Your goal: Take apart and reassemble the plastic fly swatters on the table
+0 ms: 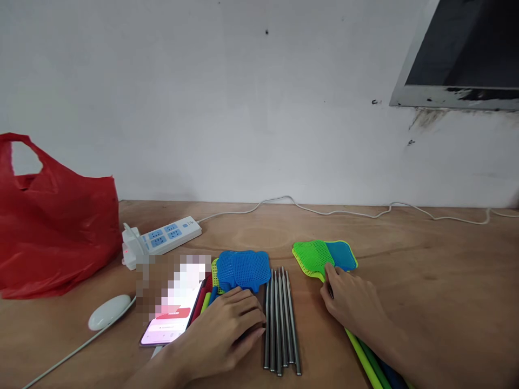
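Blue mesh swatters (243, 269) under my flat, open L hand (227, 329), round steel rods (279, 319) beside, R hand (351, 302) on green mesh swatter (312, 256), grip unclear

Blue mesh swatter heads (243, 269), a green-and-blue pair (324, 256) — red bag (52, 227), silver rods (279, 324).

Left hand (227, 324) and right hand (351, 302) lie palm-down, fingers loosely bent.
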Demonstrator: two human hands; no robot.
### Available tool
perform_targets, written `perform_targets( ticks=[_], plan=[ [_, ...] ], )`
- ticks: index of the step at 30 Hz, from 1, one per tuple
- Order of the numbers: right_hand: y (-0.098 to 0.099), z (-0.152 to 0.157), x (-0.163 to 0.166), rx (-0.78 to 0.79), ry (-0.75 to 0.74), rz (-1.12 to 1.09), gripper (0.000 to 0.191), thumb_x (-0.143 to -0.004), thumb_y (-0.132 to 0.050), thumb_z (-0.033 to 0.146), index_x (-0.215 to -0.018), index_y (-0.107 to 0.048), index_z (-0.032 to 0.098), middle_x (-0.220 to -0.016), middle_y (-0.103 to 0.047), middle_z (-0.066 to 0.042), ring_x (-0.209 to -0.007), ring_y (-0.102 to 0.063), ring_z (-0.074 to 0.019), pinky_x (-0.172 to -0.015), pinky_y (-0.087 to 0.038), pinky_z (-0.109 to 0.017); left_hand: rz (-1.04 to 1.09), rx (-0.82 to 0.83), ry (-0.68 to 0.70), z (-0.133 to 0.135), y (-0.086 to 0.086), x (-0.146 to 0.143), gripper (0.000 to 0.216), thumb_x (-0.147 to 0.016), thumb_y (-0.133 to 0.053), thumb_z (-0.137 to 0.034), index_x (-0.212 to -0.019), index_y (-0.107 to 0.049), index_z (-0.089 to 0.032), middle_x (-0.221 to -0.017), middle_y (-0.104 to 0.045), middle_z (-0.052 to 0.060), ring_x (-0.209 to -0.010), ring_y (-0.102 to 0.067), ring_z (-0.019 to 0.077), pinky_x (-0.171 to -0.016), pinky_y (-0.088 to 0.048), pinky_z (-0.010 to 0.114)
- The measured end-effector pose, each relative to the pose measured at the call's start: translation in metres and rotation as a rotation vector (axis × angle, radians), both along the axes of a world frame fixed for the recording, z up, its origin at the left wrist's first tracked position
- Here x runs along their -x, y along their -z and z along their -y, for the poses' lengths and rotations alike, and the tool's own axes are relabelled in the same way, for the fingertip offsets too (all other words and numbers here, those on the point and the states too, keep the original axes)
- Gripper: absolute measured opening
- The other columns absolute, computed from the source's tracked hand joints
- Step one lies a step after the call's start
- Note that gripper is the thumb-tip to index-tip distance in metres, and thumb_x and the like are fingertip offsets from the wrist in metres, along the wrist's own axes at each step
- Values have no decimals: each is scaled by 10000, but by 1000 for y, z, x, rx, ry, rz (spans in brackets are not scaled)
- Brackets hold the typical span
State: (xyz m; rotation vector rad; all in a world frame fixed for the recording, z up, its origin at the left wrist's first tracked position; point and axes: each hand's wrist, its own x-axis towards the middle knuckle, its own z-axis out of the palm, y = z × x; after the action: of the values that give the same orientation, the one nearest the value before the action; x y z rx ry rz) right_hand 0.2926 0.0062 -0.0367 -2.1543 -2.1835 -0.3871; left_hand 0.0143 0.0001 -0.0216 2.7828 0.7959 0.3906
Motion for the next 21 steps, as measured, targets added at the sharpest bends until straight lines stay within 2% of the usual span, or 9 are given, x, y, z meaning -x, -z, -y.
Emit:
perform_targets(
  ticks=[5, 10, 14, 17, 19, 21],
  plan=[
    [2, -2, -1, 29, -26, -10, 201, -892, -479, 162, -1066, -580, 154, -777, -723, -91, -707, -719, -292, -499, -93, -310, -3, -3, -5, -1, 1, -1, 120, -982, -490, -183, -986, -608, -200, -968, -654, 30, -903, -581, 217, -818, -421, 347],
    [7, -3, -2, 7, -68, -45, 172, -896, -484, 156, -1048, -562, 173, -791, -724, -69, -673, -710, -273, -488, -131, -308, 12, -21, 2, -1, 0, -1, 132, -981, -483, -180, -965, -612, -199, -945, -655, 30, -881, -581, 212, -802, -429, 339],
    [7, -1, -1, -83, -82, -19, 121, -938, -461, 205, -992, -567, 182, -813, -708, -78, -735, -697, -267, -493, -245, -306, 21, -25, 3, 0, -1, -2, 140, -978, -478, -176, -969, -616, -203, -940, -657, 36, -877, -585, 216, -803, -436, 340],
    [6, -1, -5, -165, -69, 43, 120, -913, -482, 181, -988, -574, 168, -912, -698, -113, -862, -672, -297, -609, -379, -340, 11, -15, 1, 1, -1, -1, 132, -981, -479, -177, -982, -608, -205, -952, -655, 36, -891, -585, 223, -814, -432, 351],
    [6, -2, -9, -175, -48, 100, 150, -880, -499, 144, -1006, -580, 161, -951, -693, -127, -884, -656, -314, -684, -413, -383, 7, -13, 1, 0, 0, -1, 131, -983, -474, -174, -979, -602, -204, -954, -652, 35, -889, -582, 222, -809, -428, 350],
    [8, -3, -11, -150, -18, 124, 177, -870, -494, 118, -1018, -583, 160, -954, -687, -128, -883, -654, -317, -673, -422, -386, 5, -9, 3, 0, 0, -1, 136, -987, -467, -171, -976, -598, -204, -954, -652, 34, -885, -579, 220, -801, -426, 346]
  ],
)
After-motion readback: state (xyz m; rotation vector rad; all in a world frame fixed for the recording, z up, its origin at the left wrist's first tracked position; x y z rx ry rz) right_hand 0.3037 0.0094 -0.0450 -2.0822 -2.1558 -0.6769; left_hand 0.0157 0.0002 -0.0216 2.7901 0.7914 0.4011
